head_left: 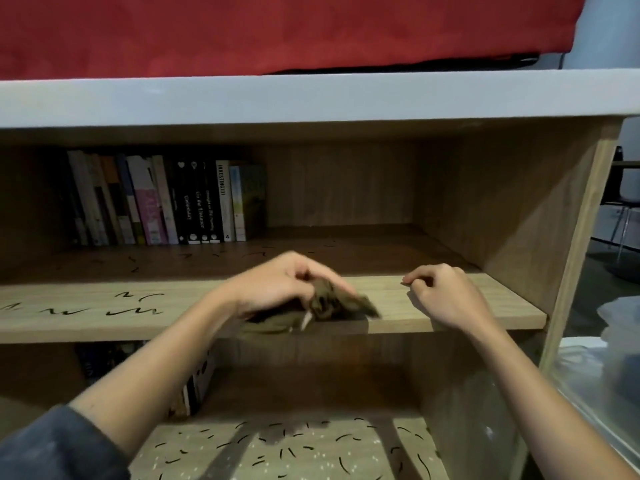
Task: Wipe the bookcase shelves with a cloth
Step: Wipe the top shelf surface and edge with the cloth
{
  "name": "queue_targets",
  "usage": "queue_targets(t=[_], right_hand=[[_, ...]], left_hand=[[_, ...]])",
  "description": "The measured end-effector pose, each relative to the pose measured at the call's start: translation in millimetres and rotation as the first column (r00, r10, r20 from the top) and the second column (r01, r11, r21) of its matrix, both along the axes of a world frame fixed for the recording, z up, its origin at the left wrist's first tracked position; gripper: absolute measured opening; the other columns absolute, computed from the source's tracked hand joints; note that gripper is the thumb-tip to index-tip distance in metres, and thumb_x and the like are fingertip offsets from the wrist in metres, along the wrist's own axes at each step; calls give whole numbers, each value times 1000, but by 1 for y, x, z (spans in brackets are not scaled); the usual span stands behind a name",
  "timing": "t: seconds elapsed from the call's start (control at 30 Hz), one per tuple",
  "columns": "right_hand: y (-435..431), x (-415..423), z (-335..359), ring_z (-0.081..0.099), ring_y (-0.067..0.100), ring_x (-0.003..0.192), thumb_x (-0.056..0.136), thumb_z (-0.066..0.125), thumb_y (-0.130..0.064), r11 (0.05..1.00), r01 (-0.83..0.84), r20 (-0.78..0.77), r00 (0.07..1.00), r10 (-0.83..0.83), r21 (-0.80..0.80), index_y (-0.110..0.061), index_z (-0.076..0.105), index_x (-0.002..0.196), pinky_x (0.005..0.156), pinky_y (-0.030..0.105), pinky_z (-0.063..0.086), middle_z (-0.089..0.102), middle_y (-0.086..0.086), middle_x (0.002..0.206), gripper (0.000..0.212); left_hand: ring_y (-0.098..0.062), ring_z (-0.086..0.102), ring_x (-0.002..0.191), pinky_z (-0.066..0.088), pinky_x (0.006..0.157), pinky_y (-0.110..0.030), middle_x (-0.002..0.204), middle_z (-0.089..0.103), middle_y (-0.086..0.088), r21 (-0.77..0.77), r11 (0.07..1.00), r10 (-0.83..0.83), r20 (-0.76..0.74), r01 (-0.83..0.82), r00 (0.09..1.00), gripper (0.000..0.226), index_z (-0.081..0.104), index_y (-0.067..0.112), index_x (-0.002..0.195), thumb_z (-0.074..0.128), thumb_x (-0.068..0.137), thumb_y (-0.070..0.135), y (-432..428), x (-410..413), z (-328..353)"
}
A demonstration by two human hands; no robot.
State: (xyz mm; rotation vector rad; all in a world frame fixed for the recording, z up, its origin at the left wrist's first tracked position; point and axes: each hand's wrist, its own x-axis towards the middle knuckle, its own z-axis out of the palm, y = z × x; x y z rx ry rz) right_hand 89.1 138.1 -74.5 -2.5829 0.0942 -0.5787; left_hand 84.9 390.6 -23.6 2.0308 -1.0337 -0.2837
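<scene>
Crumpled brown cloth (334,306) at the front edge of the light wooden shelf (450,306) (dark squiggly marks (133,310) on it).

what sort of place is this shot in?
Likely a lived-in home room, perhaps a bedroom or study: a wooden bookcase holding a row of books, red fabric lying above it, and a chair at the far right.
</scene>
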Motion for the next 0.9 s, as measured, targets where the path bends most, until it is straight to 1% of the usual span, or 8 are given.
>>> queue_targets(t=[0.1, 0.23, 0.3, 0.4, 0.57, 0.7, 0.8, 0.9], right_hand=[[-1, 1, -1, 54, 8, 54, 92, 45, -22, 1000, -11, -2, 1000, 11, 15, -25, 66, 99, 46, 21, 32, 63, -6, 76, 23], [-5, 3, 0, 54, 9, 53, 90, 47, -21, 998, -15, -6, 1000, 16, 60, -26, 67, 95, 45, 21, 33, 64, -7, 72, 21], [-5, 3, -1, 54, 10, 54, 89, 47, -20, 997, -19, -9, 1000, 19, 68, -26, 69, 93, 47, 22, 34, 65, -7, 73, 23], [-9, 2, -1, 54, 11, 54, 89, 47, -19, 998, -26, -32, 999, 28, 65, -23, 69, 94, 47, 21, 35, 67, -4, 76, 24], [33, 17, 25, 59, 26, 103, 92, 44, -40, 999, -16, -29, 999, 17, 35, -20, 62, 116, 85, 32, 46, 63, 9, 118, 36], [110, 20, 23, 48, 32, 118, 81, 32, -75, 949, -210, -284, 949, 139, -234, -19, 58, 121, 98, 49, 40, 55, 8, 129, 74], [116, -6, 16, 60, 21, 94, 86, 43, -60, 930, -275, -195, 953, 231, -242, -22, 65, 92, 83, 38, 50, 65, 1, 97, 45], [105, -47, 11, 60, 10, 80, 87, 53, -32, 900, -417, -148, 905, 399, -123, -22, 68, 93, 70, 26, 50, 67, -6, 88, 19]], left_hand=[[-14, 61, 107, 49, 92, -26, 116, 66, 3, -219, 954, 222, 63, -203, 973, 59, 68, 35, 106, 41, 82, -11, 1, 18, 15], [-10, 51, 114, 40, 93, -20, 137, 47, -3, 119, 964, 226, 123, -240, 966, 54, 42, 25, 137, 52, 89, 3, -40, 37, 6], [-14, 49, 116, 39, 90, -22, 142, 41, -5, 139, 949, 268, 105, -281, 958, 57, 32, 24, 143, 54, 91, 13, -51, 39, -14], [-15, 56, 82, 43, 68, -28, 122, 59, -14, -32, 927, 375, 143, -374, 916, 49, 40, 30, 137, 54, 92, 18, -34, 41, -31], [-11, 51, 117, 40, 100, -27, 127, 56, 2, -109, 821, 567, 279, -560, 775, 31, 60, 24, 119, 49, 93, 10, 15, 42, -43], [-10, 51, 114, 36, 96, -21, 122, 59, 2, -189, 746, 661, 326, -638, 676, 29, 65, 18, 113, 46, 92, 8, 20, 39, -47], [-8, 50, 112, 37, 92, -21, 122, 57, 3, -239, 729, 684, 300, -642, 665, 30, 65, 19, 112, 44, 94, 8, 20, 38, -47], [-9, 49, 113, 38, 91, -22, 125, 55, 4, -191, 774, 632, 283, -603, 721, 28, 64, 22, 111, 44, 94, 10, 21, 38, -49]])
